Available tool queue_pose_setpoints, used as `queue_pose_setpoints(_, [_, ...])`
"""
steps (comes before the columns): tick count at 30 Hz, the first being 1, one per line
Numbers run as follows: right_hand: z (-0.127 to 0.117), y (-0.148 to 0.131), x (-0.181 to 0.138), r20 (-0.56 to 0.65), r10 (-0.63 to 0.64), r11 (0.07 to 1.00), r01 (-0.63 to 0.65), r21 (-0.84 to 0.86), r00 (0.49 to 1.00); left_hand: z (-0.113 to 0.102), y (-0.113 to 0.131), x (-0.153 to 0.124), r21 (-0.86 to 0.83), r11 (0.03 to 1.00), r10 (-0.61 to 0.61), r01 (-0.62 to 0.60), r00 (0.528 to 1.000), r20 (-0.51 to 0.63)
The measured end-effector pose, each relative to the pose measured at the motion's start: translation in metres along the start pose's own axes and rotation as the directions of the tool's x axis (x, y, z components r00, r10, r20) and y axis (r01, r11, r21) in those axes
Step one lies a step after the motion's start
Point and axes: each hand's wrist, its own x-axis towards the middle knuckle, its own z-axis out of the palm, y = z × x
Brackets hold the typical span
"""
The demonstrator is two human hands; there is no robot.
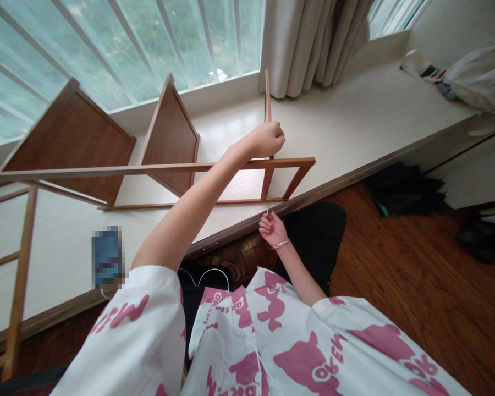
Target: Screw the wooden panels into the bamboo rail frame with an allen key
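Note:
A brown wooden shelf frame (214,166) lies on its side on the pale window ledge. Two flat wooden boards, a left one (76,146) and a middle one (171,137), stand across it. My left hand (268,138) reaches over the top rail, its fingers closed round a wooden crossbar (268,88) at the frame's right end. Below it, by the ledge's front edge, my right hand (273,228) pinches a thin light metal rod (268,208) that points up to the lower rail. Whether its tip sits in the wood is too small to tell.
Left of the frame stands another wooden ladder-like piece (22,264). A blurred-out phone (108,257) with a white cable lies on the ledge (338,132). Grey curtains (309,49) hang behind. A whitish bag (482,80) rests far right; dark items (404,187) lie on the wooden floor.

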Motion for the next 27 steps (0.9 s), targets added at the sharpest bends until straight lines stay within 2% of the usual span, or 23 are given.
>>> queue_pose_setpoints(3, [-0.002,0.001,0.0,-0.069,-0.031,0.99,0.021,-0.142,0.997,-0.001,0.001,0.0,0.001,1.0,-0.007,0.007,1.0,0.004])
queue_pose_setpoints(6, [-0.004,0.007,0.001,-0.17,-0.122,0.934,0.055,-0.352,0.978,-0.001,0.0,-0.001,0.003,1.0,-0.006,0.006,1.0,0.009])
queue_pose_setpoints(9, [-0.006,0.013,0.001,-0.233,-0.272,0.798,0.083,-0.597,0.934,0.0,-0.001,-0.001,0.002,1.0,0.002,-0.002,1.0,0.007])
queue_pose_setpoints(12, [-0.003,0.017,-0.001,-0.173,-0.445,0.592,0.144,-0.793,0.879,0.0,-0.002,-0.001,0.001,1.0,0.004,-0.004,1.0,0.013])
queue_pose_setpoints(14, [0.002,0.016,-0.004,-0.135,-0.518,0.486,0.161,-0.859,0.845,0.0,-0.001,-0.001,-0.004,1.0,-0.002,0.002,1.0,0.023])
queue_pose_setpoints(16, [0.007,0.015,-0.006,-0.133,-0.547,0.445,0.153,-0.882,0.827,0.0,0.0,-0.001,-0.016,1.0,-0.005,0.005,1.0,0.031])
queue_pose_setpoints(20, [0.012,0.013,-0.005,-0.129,-0.603,0.435,0.19,-0.88,0.787,-0.001,0.0,-0.001,-0.039,0.999,0.008,-0.007,1.0,0.028])
queue_pose_setpoints(23, [0.008,0.015,0.0,-0.133,-0.634,0.465,0.238,-0.853,0.761,-0.001,0.0,-0.001,-0.047,0.999,0.016,-0.015,1.0,0.023])
queue_pose_setpoints(25, [0.003,0.016,0.004,-0.164,-0.605,0.548,0.258,-0.795,0.779,-0.001,0.002,-0.002,-0.048,0.999,0.016,-0.015,1.0,0.023])
queue_pose_setpoints(27, [-0.001,0.016,0.007,-0.214,-0.512,0.706,0.266,-0.657,0.832,-0.002,0.004,-0.003,-0.047,0.999,0.011,-0.01,1.0,0.028])
